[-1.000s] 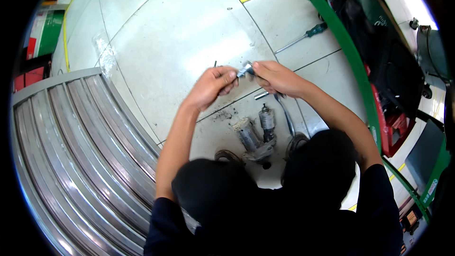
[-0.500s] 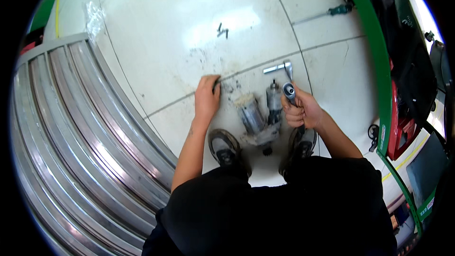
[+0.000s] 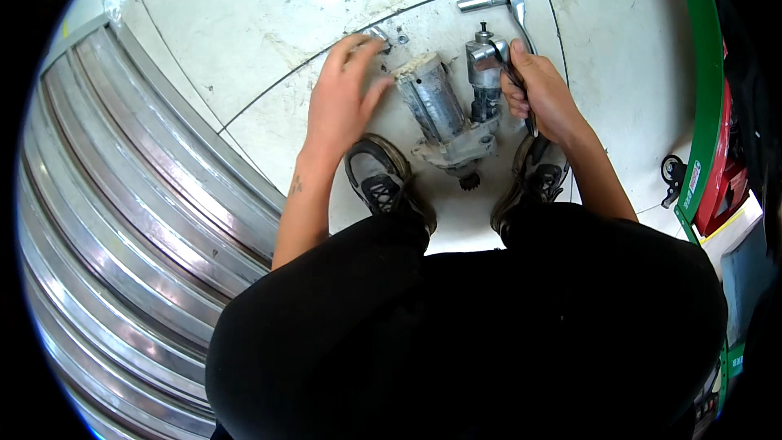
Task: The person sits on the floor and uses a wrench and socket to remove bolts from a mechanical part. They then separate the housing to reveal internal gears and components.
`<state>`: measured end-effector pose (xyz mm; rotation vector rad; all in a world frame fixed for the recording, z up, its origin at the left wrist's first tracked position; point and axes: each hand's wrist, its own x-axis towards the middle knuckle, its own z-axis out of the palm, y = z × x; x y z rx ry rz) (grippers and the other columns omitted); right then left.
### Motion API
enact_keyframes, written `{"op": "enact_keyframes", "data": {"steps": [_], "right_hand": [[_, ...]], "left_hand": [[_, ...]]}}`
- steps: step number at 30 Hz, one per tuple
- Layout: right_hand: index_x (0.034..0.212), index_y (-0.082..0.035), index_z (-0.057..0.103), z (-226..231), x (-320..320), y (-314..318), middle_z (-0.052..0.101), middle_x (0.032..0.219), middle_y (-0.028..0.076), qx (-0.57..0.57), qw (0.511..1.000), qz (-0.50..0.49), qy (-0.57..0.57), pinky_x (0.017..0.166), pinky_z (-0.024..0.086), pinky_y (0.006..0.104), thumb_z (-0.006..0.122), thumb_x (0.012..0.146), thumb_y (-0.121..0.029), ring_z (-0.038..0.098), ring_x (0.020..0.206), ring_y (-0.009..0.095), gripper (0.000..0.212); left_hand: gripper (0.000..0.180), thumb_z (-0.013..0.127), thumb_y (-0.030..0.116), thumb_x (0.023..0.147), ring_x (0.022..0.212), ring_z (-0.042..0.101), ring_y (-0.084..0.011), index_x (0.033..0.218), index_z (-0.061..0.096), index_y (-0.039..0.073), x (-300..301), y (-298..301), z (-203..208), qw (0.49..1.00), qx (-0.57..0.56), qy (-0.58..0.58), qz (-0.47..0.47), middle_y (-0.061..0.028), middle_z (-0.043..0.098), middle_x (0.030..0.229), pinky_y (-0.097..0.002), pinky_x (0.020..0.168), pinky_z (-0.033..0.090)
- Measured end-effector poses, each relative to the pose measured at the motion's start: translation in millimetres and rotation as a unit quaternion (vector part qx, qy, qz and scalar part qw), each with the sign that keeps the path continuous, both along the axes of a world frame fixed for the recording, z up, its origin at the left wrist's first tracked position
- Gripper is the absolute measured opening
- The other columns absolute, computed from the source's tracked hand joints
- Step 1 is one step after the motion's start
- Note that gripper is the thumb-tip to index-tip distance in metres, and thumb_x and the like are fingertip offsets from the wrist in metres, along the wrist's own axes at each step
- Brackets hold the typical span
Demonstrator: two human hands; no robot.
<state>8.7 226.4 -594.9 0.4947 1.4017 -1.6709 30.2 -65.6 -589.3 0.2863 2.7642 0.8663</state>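
A dirty starter motor [image 3: 437, 106] lies on the tiled floor between my shoes, with its small solenoid cylinder [image 3: 484, 61] on the right and its toothed pinion toward me. My right hand [image 3: 544, 96] is closed around the handle of a ratchet wrench [image 3: 494, 55], whose head is over the solenoid. My left hand [image 3: 340, 96] is left of the motor, thumb and fingers apart. Just past its fingertips are a small metal cylinder [image 3: 379, 34] and a nut-like ring [image 3: 402, 39]. A second ratchet [image 3: 515, 2] with a long socket lies beyond the solenoid.
Ribbed metal panels [image 3: 147, 195] fill the left side. On the right stands a green frame [image 3: 707, 106] with red equipment [image 3: 725, 191] behind it and a black caster wheel [image 3: 673, 171] nearby. My shoes [image 3: 379, 171] flank the motor closely.
My view has tilted downward, so the loose bolts and the screwdriver are out of sight. My left hand's fingers have spread from a curl. The held ratchet's head has turned and tipped sideways.
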Motion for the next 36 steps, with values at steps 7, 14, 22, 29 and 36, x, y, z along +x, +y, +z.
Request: {"op": "enact_keyframes", "data": {"steps": [7, 14, 22, 29, 36], "right_hand": [[0.103, -0.002, 0.063, -16, -3, 14, 0.034, 0.063, -0.006, 0.008, 0.998, -0.054, 0.019, 0.049, 0.03, 0.0234, 0.037, 0.109, -0.053, 0.03, 0.054, 0.005, 0.058], [0.107, -0.006, 0.059, -18, 5, -2, 0.037, 0.067, -0.007, 0.04, 0.992, 0.009, 0.12, 0.05, 0.03, 0.0222, 0.042, 0.11, -0.044, 0.032, 0.055, 0.004, 0.042], [0.139, -0.004, 0.055, 20, 1, 5, 0.035, 0.064, -0.01, 0.041, 0.975, 0.045, 0.215, 0.049, 0.027, 0.0204, 0.042, 0.111, -0.038, 0.031, 0.054, 0.001, 0.046], [0.129, -0.004, 0.057, 64, 1, 9, 0.06, 0.072, 0.008, 0.128, 0.918, 0.252, 0.279, 0.062, 0.044, 0.0331, 0.053, 0.104, -0.039, 0.055, 0.062, 0.018, 0.042], [0.124, -0.011, 0.058, 81, 0, -3, 0.062, 0.072, 0.016, 0.199, 0.869, 0.36, 0.274, 0.062, 0.045, 0.0409, 0.057, 0.101, -0.036, 0.061, 0.064, 0.034, 0.033]], "left_hand": [[0.089, 0.076, 0.049, 0.085, 0.109, 0.063, -0.042, 0.146, 0.038, -0.003, 0, 43, 10, 0.957, -0.044, -0.273, 0.083, -0.0305, 0.061, 0.122, -0.0447, 0.094, 0.051], [0.091, 0.085, 0.033, 0.074, 0.097, 0.071, -0.0397, 0.14, 0.033, -0.002, 27, 80, -11, 0.911, 0.129, -0.285, 0.269, -0.0297, 0.068, 0.104, -0.0396, 0.086, 0.055], [0.089, 0.084, 0.005, 0.067, 0.118, 0.057, -0.021, 0.142, 0.035, 0.004, 52, 73, 10, 0.849, 0.404, -0.272, 0.204, -0.0134, 0.057, 0.125, -0.0345, 0.103, 0.046], [0.086, 0.091, 0.004, 0.066, 0.117, 0.059, -0.0167, 0.136, 0.04, 0.003, 75, 46, 11, 0.794, 0.516, -0.275, 0.165, -0.0096, 0.059, 0.123, -0.0335, 0.1, 0.049], [0.079, 0.091, 0.015, 0.058, 0.105, 0.066, -0.0243, 0.127, 0.053, 0.009, 70, 60, 21, 0.87, 0.406, -0.259, 0.105, -0.0092, 0.066, 0.112, -0.0347, 0.092, 0.052]]}}
